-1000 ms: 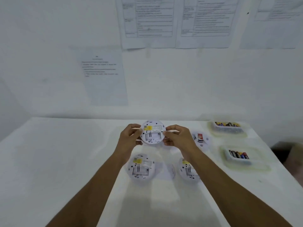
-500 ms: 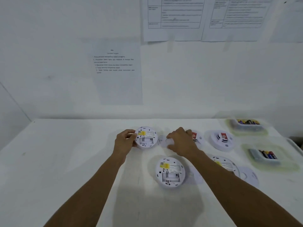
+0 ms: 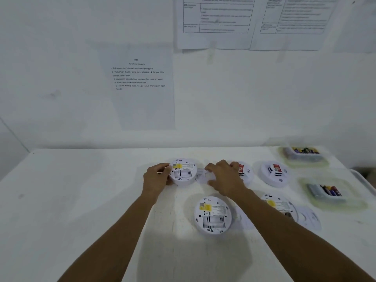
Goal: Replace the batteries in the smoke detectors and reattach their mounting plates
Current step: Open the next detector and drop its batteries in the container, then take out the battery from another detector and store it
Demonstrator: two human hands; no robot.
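A white smoke detector (image 3: 184,172) lies back-up on the table (image 3: 85,200), its battery bay and yellow label showing. My left hand (image 3: 156,178) grips its left rim. Just to its right lies a flat white mounting plate (image 3: 201,176); my right hand (image 3: 224,178) curls its fingers and thumb around that plate's right side. Another back-up detector (image 3: 212,215) sits nearer me. A third (image 3: 279,205) is partly hidden by my right forearm.
Two face-up detectors (image 3: 245,172) (image 3: 273,173) with red stickers stand right of my right hand. Loose plates (image 3: 243,219) (image 3: 310,217) lie beside the near detectors. Two clear trays of batteries (image 3: 305,159) (image 3: 333,202) sit at the far right. Paper sheets hang on the wall.
The detector I held up in both hands has come down onto the table at the left. My right hand let go of it and moved onto the mounting plate beside it.
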